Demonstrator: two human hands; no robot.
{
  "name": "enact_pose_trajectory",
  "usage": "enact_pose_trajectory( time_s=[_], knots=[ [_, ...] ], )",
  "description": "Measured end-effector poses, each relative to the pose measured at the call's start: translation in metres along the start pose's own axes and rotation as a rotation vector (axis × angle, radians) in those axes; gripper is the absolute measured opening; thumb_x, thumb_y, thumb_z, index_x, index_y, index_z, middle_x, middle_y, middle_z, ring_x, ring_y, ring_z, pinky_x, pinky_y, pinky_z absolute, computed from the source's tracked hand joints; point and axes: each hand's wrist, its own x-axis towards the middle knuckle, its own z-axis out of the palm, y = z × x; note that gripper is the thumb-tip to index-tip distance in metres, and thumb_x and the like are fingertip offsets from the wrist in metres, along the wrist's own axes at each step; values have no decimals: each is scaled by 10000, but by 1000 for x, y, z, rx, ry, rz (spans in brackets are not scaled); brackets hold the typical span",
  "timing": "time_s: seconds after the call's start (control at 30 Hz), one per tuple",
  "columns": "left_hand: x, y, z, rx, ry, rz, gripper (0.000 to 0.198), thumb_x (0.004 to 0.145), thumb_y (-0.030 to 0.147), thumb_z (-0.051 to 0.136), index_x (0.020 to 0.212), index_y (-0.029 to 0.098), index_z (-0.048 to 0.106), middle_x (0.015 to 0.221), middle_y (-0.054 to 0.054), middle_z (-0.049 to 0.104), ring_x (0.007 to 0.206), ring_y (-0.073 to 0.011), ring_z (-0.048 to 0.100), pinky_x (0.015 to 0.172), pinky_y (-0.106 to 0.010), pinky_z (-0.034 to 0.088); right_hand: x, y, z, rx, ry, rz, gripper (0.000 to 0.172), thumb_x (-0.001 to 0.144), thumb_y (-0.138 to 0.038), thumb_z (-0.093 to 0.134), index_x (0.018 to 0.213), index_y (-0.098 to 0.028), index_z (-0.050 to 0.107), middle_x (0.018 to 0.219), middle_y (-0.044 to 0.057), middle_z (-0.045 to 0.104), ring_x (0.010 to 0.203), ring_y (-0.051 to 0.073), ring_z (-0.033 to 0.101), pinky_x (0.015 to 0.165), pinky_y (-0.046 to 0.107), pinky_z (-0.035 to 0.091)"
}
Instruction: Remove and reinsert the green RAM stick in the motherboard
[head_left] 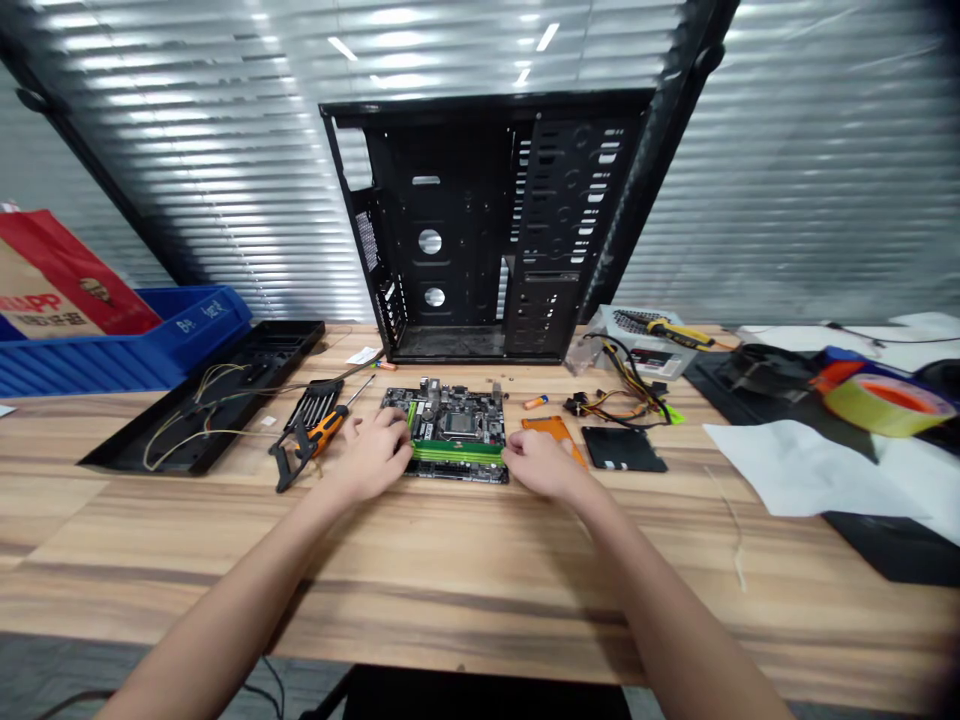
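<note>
A dark motherboard [450,425] lies flat on the wooden table [465,580], with a green memory stick [457,451] along its near edge. My left hand [373,455] rests at the left end of that stick, fingers curled against the board. My right hand [541,464] presses at the right end, fingers bent down onto the board's corner. An empty black computer case [487,230] stands open behind the board.
A black side panel [210,410] with wires lies at the left, beside a blue bin [127,345]. A screwdriver set [311,425] sits left of the board. An orange card [555,432], a black drive [622,450], cables [622,395] and tape [889,400] lie right.
</note>
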Motion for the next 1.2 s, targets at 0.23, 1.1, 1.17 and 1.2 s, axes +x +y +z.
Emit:
enact_pose_trajectory(
  time_s=[0.23,1.1,1.17,1.2],
  knots=[
    [0,0,2,69,-11,28,281,865,296,343,825,199,604,1227,-95,550,1160,-295,464,958,-574,272,2,4,5,-67,-22,-106,268,876,-223,327,824,-173,584,1084,127,646,996,280,579,842,430,341],
    [-5,10,4,167,-26,61,279,859,180,301,935,174,570,1280,-153,488,1200,-322,416,980,-612,260,8,10,5,-93,-61,-109,241,890,-194,385,829,-188,619,1023,77,661,979,239,581,794,324,324],
    [-6,9,4,180,-31,62,280,862,179,297,934,172,568,1285,-155,487,1202,-323,415,978,-615,260,8,9,5,-88,-51,-110,248,883,-191,373,813,-188,610,1022,79,662,989,247,580,789,336,323],
    [-6,9,4,184,-32,62,281,864,178,296,934,172,568,1289,-154,486,1203,-323,415,978,-615,260,7,9,5,-87,-49,-109,248,879,-191,371,809,-187,608,1024,81,662,993,251,580,788,340,323]
  ],
)
